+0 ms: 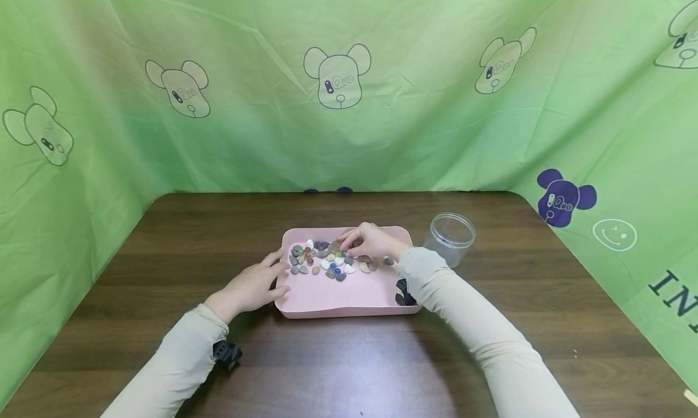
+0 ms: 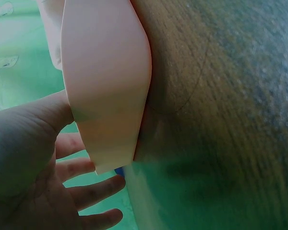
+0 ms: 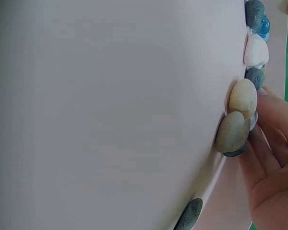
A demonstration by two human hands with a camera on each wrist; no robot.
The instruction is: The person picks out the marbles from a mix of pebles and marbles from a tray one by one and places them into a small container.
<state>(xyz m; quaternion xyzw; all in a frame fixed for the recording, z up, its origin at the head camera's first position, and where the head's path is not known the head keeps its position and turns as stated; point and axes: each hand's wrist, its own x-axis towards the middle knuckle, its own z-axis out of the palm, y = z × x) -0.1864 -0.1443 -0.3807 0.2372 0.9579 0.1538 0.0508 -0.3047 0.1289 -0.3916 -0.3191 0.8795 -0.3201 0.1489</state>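
A shallow pink tray holds many small pebbles, grey, tan and white, with coloured glass marbles among them. My left hand rests at the tray's left rim, fingers spread; in the left wrist view its thumb touches the rim. My right hand reaches in from the right over the pebbles at the back, thumb and fingers bent down among them. In the right wrist view, tan pebbles partly hide its fingertips, so whether it pinches one is unclear.
A clear plastic jar without a lid stands just right of the tray, close to my right forearm. The dark wooden table reaches back to a green printed cloth. One dark pebble lies apart at the tray's right side.
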